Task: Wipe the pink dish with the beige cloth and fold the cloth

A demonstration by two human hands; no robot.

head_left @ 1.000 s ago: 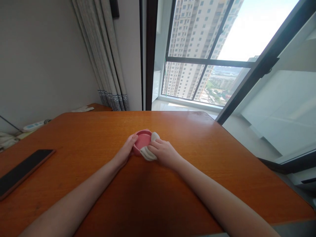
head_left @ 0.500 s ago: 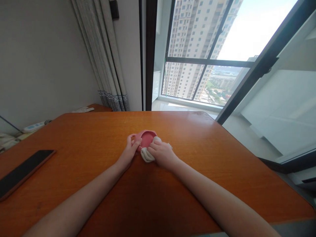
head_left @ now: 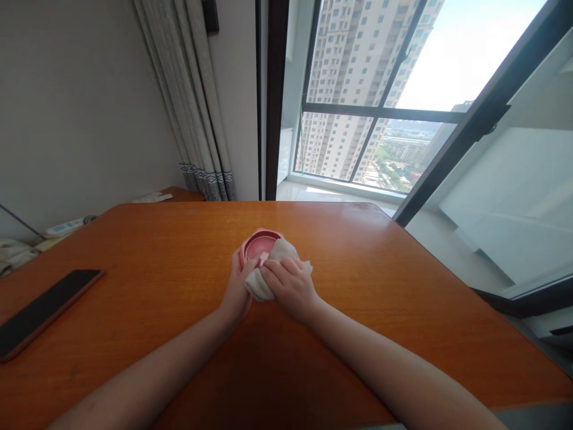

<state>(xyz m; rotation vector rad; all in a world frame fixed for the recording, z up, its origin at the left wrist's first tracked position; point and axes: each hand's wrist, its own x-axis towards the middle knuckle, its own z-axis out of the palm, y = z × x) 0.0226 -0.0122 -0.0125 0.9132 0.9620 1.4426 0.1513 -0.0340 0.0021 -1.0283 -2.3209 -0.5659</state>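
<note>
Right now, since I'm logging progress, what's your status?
Left grip on pink dish; right grip on white cloth. Cloth partly covers dish. Dark slab left, out of the way.

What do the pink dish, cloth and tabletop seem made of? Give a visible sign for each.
Pink dish: perhaps glazed ceramic or plastic; its inside has a sheen.
Cloth: apparently soft fabric, matte; it bunches in folds.
Tabletop: probably varnished wood or veneer; faint grain and glossy reflections show.
</note>
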